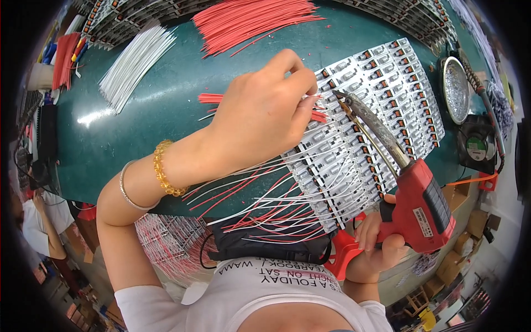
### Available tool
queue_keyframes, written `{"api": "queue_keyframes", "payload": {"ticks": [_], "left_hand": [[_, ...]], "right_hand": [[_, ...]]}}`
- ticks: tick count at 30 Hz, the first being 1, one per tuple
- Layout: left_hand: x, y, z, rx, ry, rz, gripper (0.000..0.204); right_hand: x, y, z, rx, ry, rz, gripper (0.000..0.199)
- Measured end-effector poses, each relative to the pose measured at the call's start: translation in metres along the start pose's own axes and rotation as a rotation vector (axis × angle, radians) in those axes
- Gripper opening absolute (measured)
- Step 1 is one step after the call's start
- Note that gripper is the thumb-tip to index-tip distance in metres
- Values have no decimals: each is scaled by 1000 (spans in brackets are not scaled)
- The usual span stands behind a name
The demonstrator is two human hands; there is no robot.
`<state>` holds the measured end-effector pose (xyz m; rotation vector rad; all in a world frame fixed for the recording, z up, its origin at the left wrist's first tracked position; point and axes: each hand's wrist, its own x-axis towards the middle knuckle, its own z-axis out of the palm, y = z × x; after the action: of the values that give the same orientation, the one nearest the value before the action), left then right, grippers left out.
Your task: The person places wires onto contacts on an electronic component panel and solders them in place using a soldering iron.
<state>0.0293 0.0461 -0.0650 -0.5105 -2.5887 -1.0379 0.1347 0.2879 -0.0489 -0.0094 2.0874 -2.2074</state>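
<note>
My left hand [265,110] is closed in a pinch on a thin red wire [318,97] over a panel of small circuit boards [409,72]. More short red wires [210,98] stick out on both sides beneath that hand. My right hand [379,240] is wrapped around the handle of a red and black soldering gun [423,202]. Its dark tip hovers just right of the pinched wire; whether they touch I cannot tell. Red and white wires [271,202] trail off the panel's near left part, over the green table's [83,160] front edge.
A pile of red wires [249,25] and one of white wires [135,63] lie at the back. Stacked board panels [138,22] stand behind them. To the right are a round metal dish [456,91] and a small black fan [477,146]. Another person [41,221] is at far left.
</note>
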Motion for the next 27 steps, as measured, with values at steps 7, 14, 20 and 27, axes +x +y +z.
{"api": "queue_keyframes", "payload": {"ticks": [7,14,20,27], "left_hand": [[-5,5,1,-101,-61,-13,9],[-6,7,7,-25,-7,-27,9],[-6,8,8,3,2,-23,9],[-6,9,7,34,-17,-41,10]], "right_hand": [[-7,2,-2,34,65,-12,82],[-6,1,-2,59,33,-5,77],[-8,2,1,32,57,17,67],[-8,2,0,28,60,-53,72]]}}
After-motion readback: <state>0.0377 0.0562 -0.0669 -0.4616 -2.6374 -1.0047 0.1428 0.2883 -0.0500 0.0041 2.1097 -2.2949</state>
